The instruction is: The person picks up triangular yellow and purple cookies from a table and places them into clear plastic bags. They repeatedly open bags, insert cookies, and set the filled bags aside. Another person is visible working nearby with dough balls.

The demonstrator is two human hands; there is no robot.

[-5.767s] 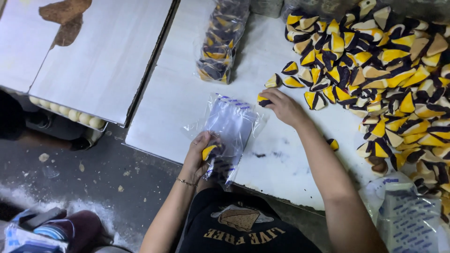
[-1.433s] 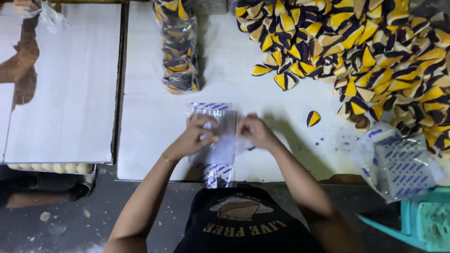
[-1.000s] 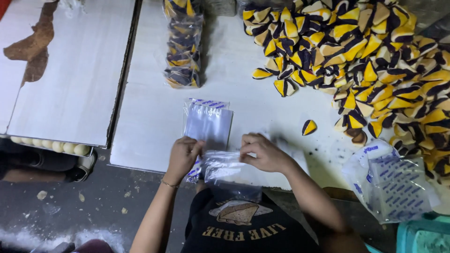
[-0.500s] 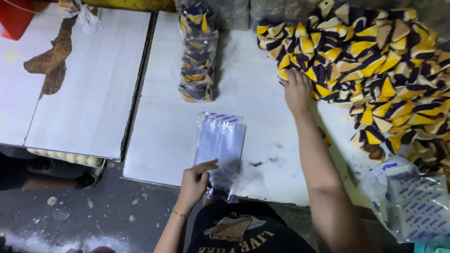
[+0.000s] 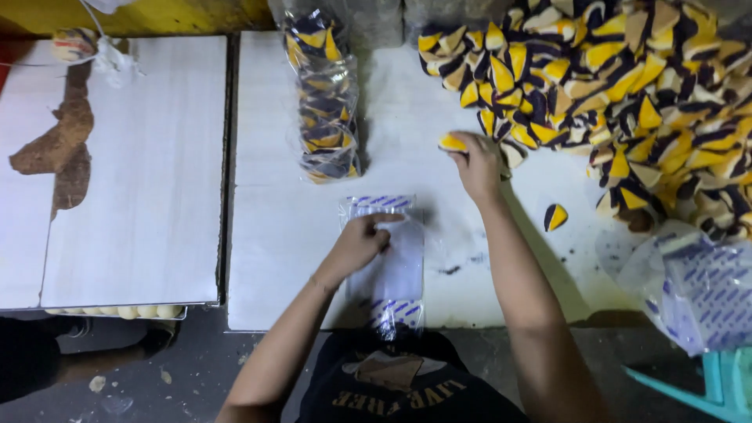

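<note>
Packing barely begun: left hand (image 5: 362,241) flat, fingers together, on empty bag (image 5: 389,262); right hand (image 5: 478,157) pinches one wedge (image 5: 453,142) (one filled bag (image 5: 323,94) lies beyond).

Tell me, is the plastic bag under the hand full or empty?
Empty. The clear bag lies flat on the white table under the left hand, with no yellow pieces showing through.

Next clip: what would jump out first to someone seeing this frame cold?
The big heap of yellow, brown and dark wedge-shaped pieces filling the top right of the white table. The right hand at its edge holds one yellow piece, while the left hand presses on a flat clear plastic bag near the front edge. A filled bag of pieces lies top centre.
</note>
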